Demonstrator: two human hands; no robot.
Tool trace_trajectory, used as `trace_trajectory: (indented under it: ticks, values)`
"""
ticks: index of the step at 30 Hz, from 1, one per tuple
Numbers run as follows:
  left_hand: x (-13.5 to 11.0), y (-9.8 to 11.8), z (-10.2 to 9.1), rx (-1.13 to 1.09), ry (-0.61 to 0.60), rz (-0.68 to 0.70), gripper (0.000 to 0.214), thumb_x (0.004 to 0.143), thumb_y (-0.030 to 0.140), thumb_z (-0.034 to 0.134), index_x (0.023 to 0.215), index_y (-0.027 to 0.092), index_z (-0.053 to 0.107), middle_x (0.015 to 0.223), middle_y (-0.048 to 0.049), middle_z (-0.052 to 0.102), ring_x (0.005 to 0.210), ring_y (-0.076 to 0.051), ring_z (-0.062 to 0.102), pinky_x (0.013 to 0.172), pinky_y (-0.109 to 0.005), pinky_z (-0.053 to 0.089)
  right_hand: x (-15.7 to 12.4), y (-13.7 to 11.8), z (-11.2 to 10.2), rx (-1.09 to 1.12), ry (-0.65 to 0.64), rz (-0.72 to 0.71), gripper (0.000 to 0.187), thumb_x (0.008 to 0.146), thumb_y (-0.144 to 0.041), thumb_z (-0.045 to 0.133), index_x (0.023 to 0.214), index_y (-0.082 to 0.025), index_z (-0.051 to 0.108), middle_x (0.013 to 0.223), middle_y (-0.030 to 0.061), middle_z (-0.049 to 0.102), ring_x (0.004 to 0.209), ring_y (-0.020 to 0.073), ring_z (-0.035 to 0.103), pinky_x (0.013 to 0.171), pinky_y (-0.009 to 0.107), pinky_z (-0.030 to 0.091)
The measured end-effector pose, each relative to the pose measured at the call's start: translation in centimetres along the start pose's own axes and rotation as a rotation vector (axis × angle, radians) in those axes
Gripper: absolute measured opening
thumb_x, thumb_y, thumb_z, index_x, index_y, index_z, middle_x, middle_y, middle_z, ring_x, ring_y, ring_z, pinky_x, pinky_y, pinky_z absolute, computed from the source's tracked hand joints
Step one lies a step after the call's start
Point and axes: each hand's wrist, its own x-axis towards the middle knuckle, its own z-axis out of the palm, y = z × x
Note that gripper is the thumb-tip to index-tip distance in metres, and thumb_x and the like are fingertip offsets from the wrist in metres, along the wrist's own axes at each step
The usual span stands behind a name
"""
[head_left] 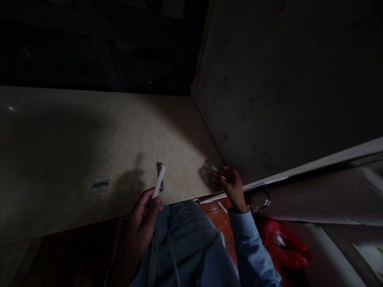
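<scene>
A person's left hand point(146, 211) grips the lower end of a long, flat white strip point(158, 182), its free end slanting up over a pale, mottled tabletop point(179, 119), while the right hand point(231, 187), near the table's right edge, pinches a small, thin dark piece point(220, 171), too dim to identify. Behind the strip lies a slim, dark stick-shaped object with a shiny end point(162, 185); whether the two touch cannot be told. To the left rests a small, clear plastic packet with a dark blue bar point(101, 184). A dim, faintly patterned wall point(269, 79) rises at right; below lie a narrow white sliver point(222, 207) on the reddish-brown floor point(215, 217) and a crumpled red plastic bag point(284, 243). A loosened pinch so near the edge could send the dark piece floorward, poor light could hide it, and a dipping strip could nudge the stick-shaped object
</scene>
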Motion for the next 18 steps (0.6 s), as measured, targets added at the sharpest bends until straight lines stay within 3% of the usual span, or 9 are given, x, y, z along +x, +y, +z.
trace_trajectory:
  ticks: [8, 13, 18]
  values:
    - [0.2, -0.2, -0.1, 0.000, -0.006, -0.044, 0.071, 0.078, 0.070, 0.060, 0.121, 0.013, 0.063, 0.075, -0.0053, 0.059, 0.064, -0.015, 0.051, 0.055, -0.025, 0.038, 1.7, 1.0, -1.5, -0.605, 0.006, -0.180, 0.063, 0.076, -0.055, 0.066, 0.121, -0.010, 0.062, 0.093, 0.0118, 0.071, 0.084, 0.0242, 0.068, 0.075, 0.033, 0.050]
    - [0.3, 0.1, -0.1, 0.025, -0.035, -0.100, 0.083, 0.073, 0.078, 0.058, 0.121, 0.011, 0.059, 0.075, -0.0047, 0.058, 0.064, -0.015, 0.048, 0.055, -0.026, 0.036, 2.4, 0.1, -1.3, -0.893, -0.130, -0.159, 0.048, 0.083, -0.043, 0.057, 0.118, -0.012, 0.068, 0.101, 0.0110, 0.071, 0.086, 0.0225, 0.066, 0.071, 0.028, 0.044]
    - [0.4, 0.2, -0.1, 0.022, -0.042, -0.141, 0.091, 0.067, 0.082, 0.058, 0.121, 0.009, 0.058, 0.075, -0.0049, 0.057, 0.065, -0.016, 0.047, 0.054, -0.026, 0.034, 2.8, -0.6, -1.1, -0.995, -0.169, -0.062, 0.040, 0.086, -0.031, 0.056, 0.122, -0.015, 0.066, 0.102, 0.0103, 0.072, 0.092, 0.0225, 0.067, 0.071, 0.025, 0.042]
